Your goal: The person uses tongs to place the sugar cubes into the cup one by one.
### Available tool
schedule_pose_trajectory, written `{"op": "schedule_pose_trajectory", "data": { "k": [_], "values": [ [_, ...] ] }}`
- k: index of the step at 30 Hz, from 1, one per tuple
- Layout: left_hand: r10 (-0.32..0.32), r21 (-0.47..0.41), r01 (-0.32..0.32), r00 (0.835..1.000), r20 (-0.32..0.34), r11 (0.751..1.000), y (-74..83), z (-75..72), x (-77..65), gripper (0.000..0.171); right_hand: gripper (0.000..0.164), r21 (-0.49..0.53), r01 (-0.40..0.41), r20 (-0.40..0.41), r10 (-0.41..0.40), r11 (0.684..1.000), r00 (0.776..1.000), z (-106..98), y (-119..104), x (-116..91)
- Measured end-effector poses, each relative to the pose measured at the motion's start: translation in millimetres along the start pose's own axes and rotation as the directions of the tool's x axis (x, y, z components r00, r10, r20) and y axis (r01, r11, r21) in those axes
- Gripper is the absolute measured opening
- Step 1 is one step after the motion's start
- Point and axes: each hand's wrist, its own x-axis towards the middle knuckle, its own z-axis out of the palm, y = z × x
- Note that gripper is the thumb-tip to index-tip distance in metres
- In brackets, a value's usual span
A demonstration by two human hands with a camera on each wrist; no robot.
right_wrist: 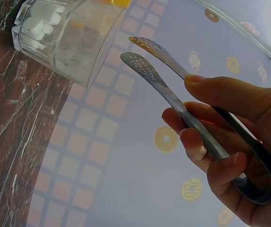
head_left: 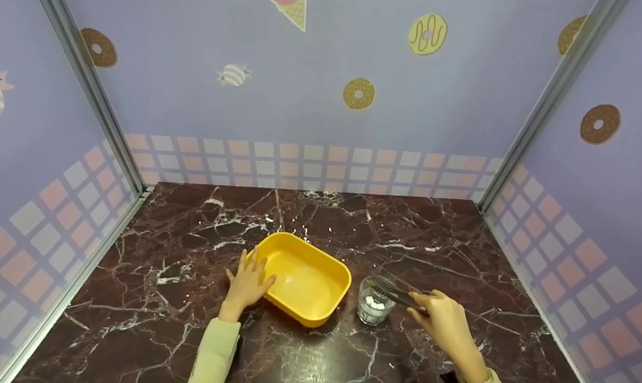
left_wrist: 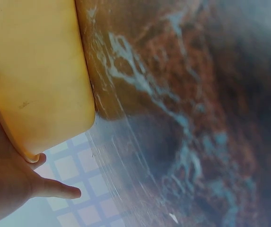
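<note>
A yellow plastic basin [head_left: 313, 295] sits at the middle of the table, turned at an angle. My left hand [head_left: 247, 286] rests at its left rim with the fingers spread; the left wrist view shows the basin's outer wall [left_wrist: 40, 80] beside that hand [left_wrist: 7, 182]. To the basin's right stands a clear glass [head_left: 370, 317] with several small white lumps [head_left: 374, 303] in its lower part. My right hand [head_left: 444, 322] grips metal tongs [right_wrist: 192, 116] with perforated tips. In the right wrist view, the two tips are apart with nothing between them, near the glass's mouth.
Dark red marbled table [head_left: 193, 298] with white veins extends around the basin and glass. Purple walls [head_left: 299, 106] with printed donuts and a checkered band enclose the back and both sides, joined by metal corner posts [head_left: 94, 90].
</note>
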Motion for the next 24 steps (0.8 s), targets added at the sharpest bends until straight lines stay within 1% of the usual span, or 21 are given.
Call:
{"op": "schedule_pose_trajectory", "data": {
  "k": [5, 12, 16, 24],
  "values": [
    [0.009, -0.010, -0.009, 1.000, -0.014, 1.000, -0.6, 0.5, -0.4, 0.058, 0.031, 0.000, 0.005, -0.009, -0.005, 1.000, 1.000, -1, -1, 0],
    [0.007, 0.002, -0.007, 1.000, -0.023, 1.000, -1.9, 1.5, -0.2, 0.058, 0.032, 0.002, 0.022, -0.035, -0.022, 1.000, 0.999, -4, -3, 2],
    [0.007, -0.001, -0.007, 1.000, -0.025, 1.000, -1.5, 1.4, -0.2, 0.057, 0.032, -0.002, 0.037, -0.032, -0.037, 0.999, 0.999, -6, -6, 5],
    [0.007, -0.001, -0.007, 1.000, -0.021, 1.000, -0.9, 1.6, 0.5, 0.057, 0.033, -0.025, 0.116, -0.077, -0.117, 0.993, 0.990, -10, -18, 20]
  ]
}}
